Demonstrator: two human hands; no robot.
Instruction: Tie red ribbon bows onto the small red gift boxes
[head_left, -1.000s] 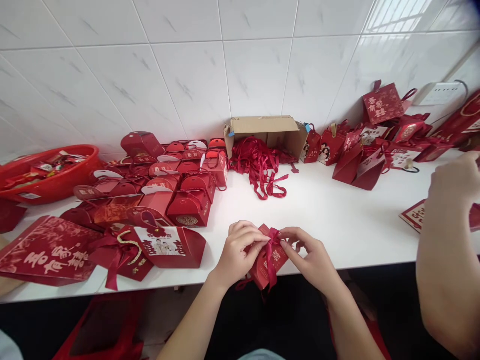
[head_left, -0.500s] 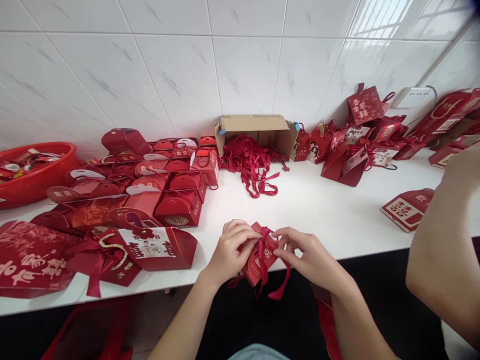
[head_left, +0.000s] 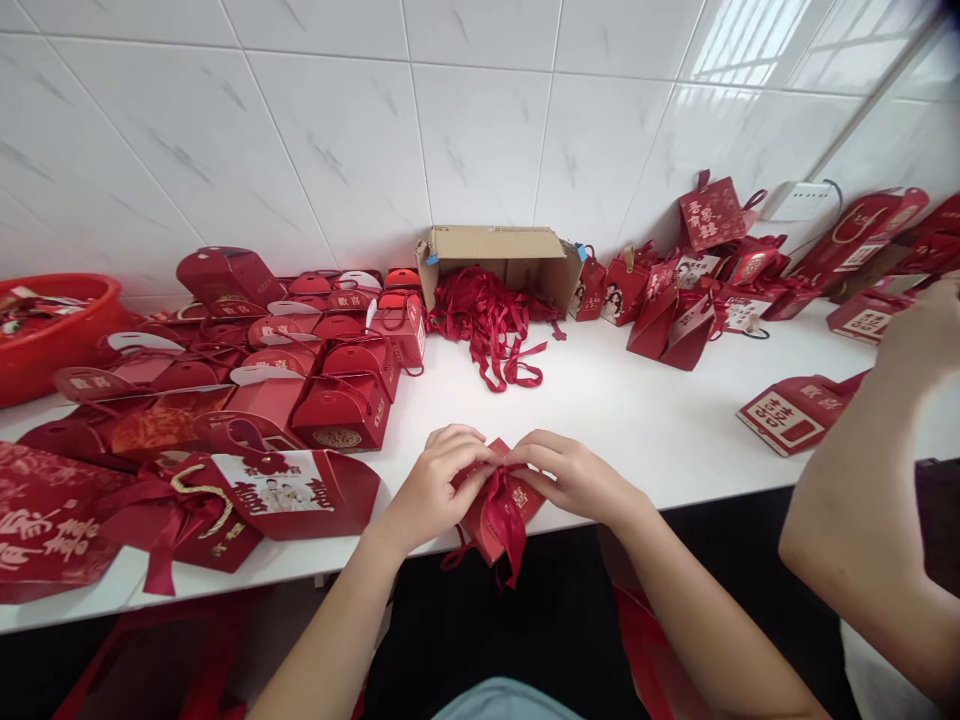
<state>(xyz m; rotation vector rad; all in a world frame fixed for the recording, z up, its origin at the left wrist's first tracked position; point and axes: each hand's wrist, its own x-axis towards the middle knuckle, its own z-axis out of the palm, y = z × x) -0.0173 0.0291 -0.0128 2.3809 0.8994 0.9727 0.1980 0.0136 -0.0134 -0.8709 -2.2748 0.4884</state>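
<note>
A small red gift box (head_left: 480,528) with a dark red ribbon (head_left: 505,520) round it rests at the near edge of the white counter (head_left: 637,420). My left hand (head_left: 431,485) is closed on the box's left side and pinches the ribbon at the top. My right hand (head_left: 574,478) pinches the ribbon from the right, fingers pressed together beside the left hand's. Loose ribbon ends hang below the box over the counter's edge.
Several red gift boxes (head_left: 341,415) crowd the counter's left, with a red basin (head_left: 52,335) at far left. A cardboard box (head_left: 499,258) spilling red ribbons (head_left: 491,320) stands at the wall. More red boxes (head_left: 675,310) lie right. Another person's arm (head_left: 870,510) reaches in at right.
My two hands have drawn closer together over the box's top, pulling the ribbon in. The view has shifted slightly right. The other person's arm has moved a little.
</note>
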